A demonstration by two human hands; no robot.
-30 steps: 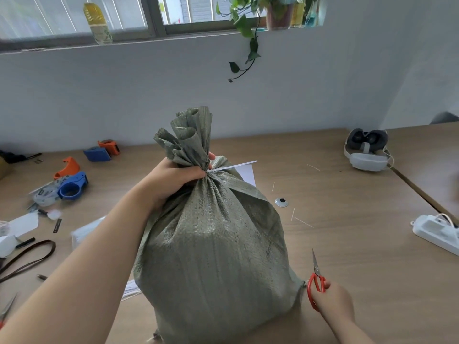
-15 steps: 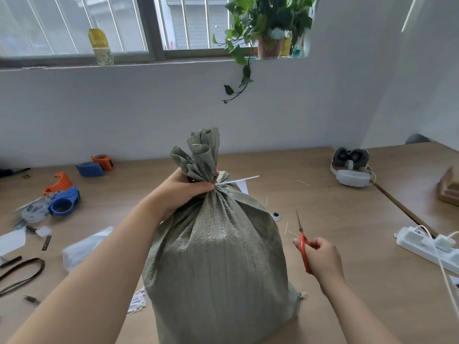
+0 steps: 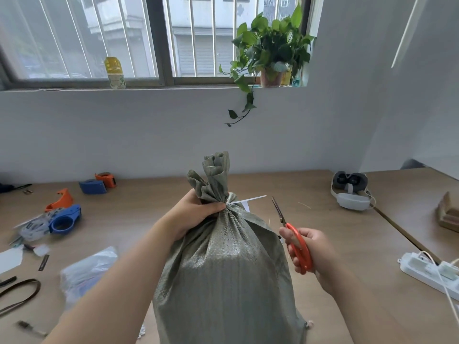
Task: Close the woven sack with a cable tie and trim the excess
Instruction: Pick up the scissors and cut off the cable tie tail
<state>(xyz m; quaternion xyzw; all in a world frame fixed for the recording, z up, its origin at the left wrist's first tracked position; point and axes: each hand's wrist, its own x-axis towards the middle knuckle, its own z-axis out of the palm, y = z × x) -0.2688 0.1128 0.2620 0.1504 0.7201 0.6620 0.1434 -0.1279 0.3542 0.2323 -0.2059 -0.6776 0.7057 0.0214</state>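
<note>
A full grey-green woven sack [image 3: 223, 274] stands upright on the wooden table [image 3: 347, 244] in front of me. My left hand [image 3: 196, 212] grips its gathered neck just under the ruffled top. A white cable tie [image 3: 246, 200] circles the neck, and its long tail sticks out to the right. My right hand [image 3: 310, 252] holds orange-handled scissors [image 3: 295, 242] to the right of the sack. Their blades point up and lie together, with the tip a little right of and below the tail's end.
Blue and orange tape dispensers [image 3: 64, 219] and a clear plastic bag [image 3: 87, 271] lie at the left. A VR headset [image 3: 350, 192] sits at the back right, a white power strip [image 3: 427, 269] at the right. A dark strap [image 3: 19, 294] lies at the near left.
My right hand has lifted the scissors from beside the sack's base up toward the cable tie's tail. My left hand has kept its grip on the neck.
</note>
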